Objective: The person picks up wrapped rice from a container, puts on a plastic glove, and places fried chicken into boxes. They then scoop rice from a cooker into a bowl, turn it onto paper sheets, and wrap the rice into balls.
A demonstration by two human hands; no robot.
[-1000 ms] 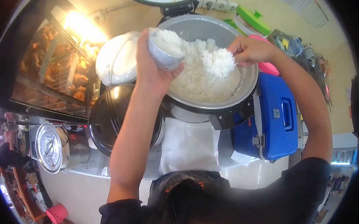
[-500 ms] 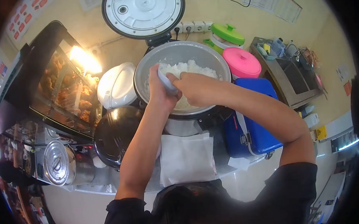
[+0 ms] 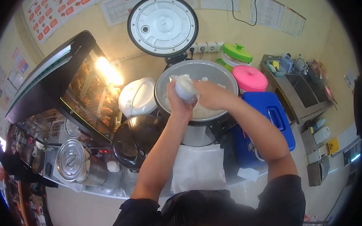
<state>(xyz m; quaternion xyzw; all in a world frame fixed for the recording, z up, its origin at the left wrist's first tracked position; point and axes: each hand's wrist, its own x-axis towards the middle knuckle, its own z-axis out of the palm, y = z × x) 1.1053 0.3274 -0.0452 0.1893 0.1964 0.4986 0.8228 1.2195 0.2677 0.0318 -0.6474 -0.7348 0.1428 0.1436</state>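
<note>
My left hand (image 3: 180,103) holds a small white cup (image 3: 185,92) tilted over the open rice cooker (image 3: 162,93). White rice (image 3: 184,80) shows heaped at the cup's mouth. Close beside the cup is my right hand (image 3: 210,94), its fingers bent together near the rice; what it grips, if anything, is hidden. More rice lies inside the cooker's pot below both hands. The cooker's round lid (image 3: 163,27) stands raised behind it.
Left of the cooker are a white lidded container (image 3: 138,96), a black lidded pot (image 3: 135,137) and a lit glass food case (image 3: 80,83). Paper sheets (image 3: 197,169) lie in front. A blue cooler box (image 3: 263,109), a pink-lidded container (image 3: 250,78) and a sink (image 3: 303,89) are at the right.
The cup has been raised and turned, and rice now shows at its mouth. My right hand has drawn back slightly from it. The whole view has shifted, with more wall in sight.
</note>
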